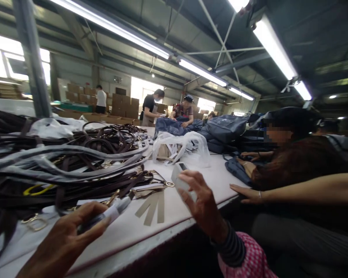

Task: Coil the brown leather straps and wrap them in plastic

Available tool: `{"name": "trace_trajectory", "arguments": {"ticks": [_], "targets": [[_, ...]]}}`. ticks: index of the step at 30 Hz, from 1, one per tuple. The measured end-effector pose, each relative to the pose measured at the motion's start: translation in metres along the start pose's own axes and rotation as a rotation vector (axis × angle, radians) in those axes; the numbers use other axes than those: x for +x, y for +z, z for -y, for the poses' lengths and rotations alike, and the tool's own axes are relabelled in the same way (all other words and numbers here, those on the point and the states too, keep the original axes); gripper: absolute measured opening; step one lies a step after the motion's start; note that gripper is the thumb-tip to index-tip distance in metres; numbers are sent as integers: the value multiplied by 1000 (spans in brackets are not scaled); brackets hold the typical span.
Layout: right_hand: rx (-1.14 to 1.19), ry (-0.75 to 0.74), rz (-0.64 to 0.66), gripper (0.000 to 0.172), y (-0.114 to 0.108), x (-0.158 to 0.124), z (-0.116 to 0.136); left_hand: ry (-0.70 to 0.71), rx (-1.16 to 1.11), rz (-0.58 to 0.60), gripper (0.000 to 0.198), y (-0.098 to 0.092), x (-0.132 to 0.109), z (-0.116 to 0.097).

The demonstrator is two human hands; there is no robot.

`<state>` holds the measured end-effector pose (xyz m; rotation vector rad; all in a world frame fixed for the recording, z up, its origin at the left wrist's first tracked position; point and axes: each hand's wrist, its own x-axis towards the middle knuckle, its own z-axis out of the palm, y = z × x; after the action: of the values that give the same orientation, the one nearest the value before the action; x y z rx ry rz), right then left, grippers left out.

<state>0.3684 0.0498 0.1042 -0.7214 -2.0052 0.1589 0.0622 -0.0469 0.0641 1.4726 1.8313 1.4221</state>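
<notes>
My left hand (pixel 71 229) is closed around a dark strap end wrapped in white paper or plastic (pixel 113 213), near a brass-coloured clip (pixel 113 197). My right hand (pixel 198 199) grips a pale grey, rounded, box-like object with a dark window (pixel 178 173), held above the table; its exact kind cannot be made out. Between the hands, flat greyish-beige strips (pixel 152 208) lie fanned out on the white tabletop (pixel 174 216). Behind them sits a small stack of white and beige pieces (pixel 147 189) beside a metal ring (pixel 170 184).
Dark straps with metal fittings (pixel 110 141) heap across the left side. A clear plastic bag (pixel 191 144) stands mid-table, with dark blue fabric bags (pixel 226 129) behind. At right, another person's hand (pixel 246 193) rests on the table edge. More people and cartons (pixel 124 105) are farther back.
</notes>
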Motion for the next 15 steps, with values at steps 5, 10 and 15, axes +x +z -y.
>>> {"name": "trace_trajectory", "arguments": {"ticks": [5,10,15], "targets": [[59,603,156,26,-60,5,-71,-23,91,-26,44,1,7,37],[257,755,298,35,-56,-4,-86,25,52,-97,45,11,7,41],[410,909,157,28,-43,-2,-84,47,99,-93,54,11,6,26]]}}
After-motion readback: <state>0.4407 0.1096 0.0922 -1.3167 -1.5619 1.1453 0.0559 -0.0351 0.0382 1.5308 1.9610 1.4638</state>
